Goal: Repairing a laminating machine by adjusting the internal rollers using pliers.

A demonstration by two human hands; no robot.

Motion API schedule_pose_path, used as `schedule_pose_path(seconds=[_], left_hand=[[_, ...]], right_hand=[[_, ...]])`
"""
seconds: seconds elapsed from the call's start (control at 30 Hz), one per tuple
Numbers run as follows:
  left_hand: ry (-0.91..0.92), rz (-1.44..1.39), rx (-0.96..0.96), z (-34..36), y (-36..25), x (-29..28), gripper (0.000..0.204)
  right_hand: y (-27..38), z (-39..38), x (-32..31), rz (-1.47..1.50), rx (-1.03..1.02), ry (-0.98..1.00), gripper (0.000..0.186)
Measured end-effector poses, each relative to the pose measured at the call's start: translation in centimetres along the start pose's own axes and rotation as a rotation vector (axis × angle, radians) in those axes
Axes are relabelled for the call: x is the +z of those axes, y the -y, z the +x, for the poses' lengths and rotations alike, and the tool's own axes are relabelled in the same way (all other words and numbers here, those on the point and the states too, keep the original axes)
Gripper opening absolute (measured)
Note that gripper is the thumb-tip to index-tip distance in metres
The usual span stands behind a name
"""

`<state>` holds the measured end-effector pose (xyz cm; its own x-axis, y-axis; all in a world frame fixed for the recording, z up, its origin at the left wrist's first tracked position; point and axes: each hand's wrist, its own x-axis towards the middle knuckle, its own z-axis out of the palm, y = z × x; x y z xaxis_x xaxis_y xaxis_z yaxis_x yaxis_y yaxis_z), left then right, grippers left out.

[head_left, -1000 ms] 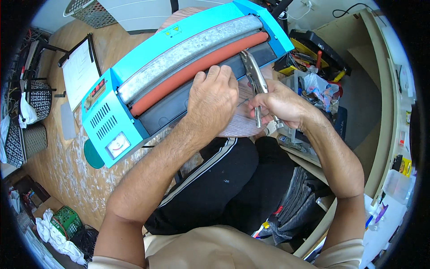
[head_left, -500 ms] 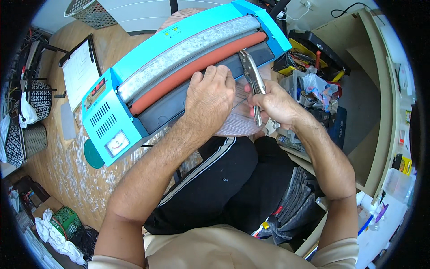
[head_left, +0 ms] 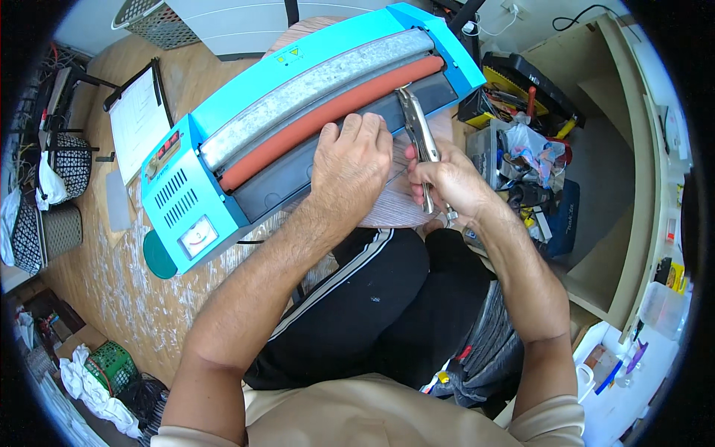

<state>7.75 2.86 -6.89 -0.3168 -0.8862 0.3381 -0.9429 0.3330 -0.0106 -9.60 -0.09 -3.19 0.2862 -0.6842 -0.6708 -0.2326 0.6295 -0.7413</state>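
A turquoise roller machine (head_left: 246, 78) lies slantwise before me, with an orange-red roller (head_left: 328, 119) below a speckled metal one. Along its near side runs a dark tray (head_left: 272, 188). Fingers bent and close together, my left hand (head_left: 351, 160) presses over this tray beside the red roller; its fingertips are hidden. My right hand (head_left: 447, 182) is closed round the handles of metal locking pliers (head_left: 419, 130). Their jaws reach the tray near the right end of the roller. Whether they clamp anything there I cannot tell.
The machine stands on a round wood-grain tabletop (head_left: 391, 211) above my knees. On the right are an open black and yellow toolbox (head_left: 521, 82), a clear bin (head_left: 484, 153) and a wooden frame (head_left: 625, 171). A clipboard (head_left: 138, 115) and baskets (head_left: 71, 167) lie left.
My right elbow has swung inward toward my body, and the pliers have tilted slightly. The view has shifted a little. My left hand keeps its place on the tray.
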Motion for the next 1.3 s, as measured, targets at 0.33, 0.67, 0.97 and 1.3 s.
schedule_pose_path(seconds=[0.33, 0.67, 0.97, 1.3], left_hand=[[-0.019, -0.013, -0.022, 0.1, -0.6, 0.5, 0.036], [-0.089, -0.05, 0.009, -0.3, 0.1, 0.6, 0.033], [-0.041, -0.076, -0.061, 1.5, -0.3, 0.0, 0.041], [0.053, 0.002, -0.136, 3.2, -1.6, 0.5, 0.05]], right_hand=[[-1.2, -4.3, 2.2, -0.005, -0.125, -0.004, 0.031], [-1.9, -5.2, -1.8, -0.033, -0.083, -0.107, 0.03], [2.5, -2.1, -2.2, -0.078, 0.057, -0.004, 0.029], [4.3, -1.7, -1.9, -0.023, 0.134, 0.056, 0.017]])
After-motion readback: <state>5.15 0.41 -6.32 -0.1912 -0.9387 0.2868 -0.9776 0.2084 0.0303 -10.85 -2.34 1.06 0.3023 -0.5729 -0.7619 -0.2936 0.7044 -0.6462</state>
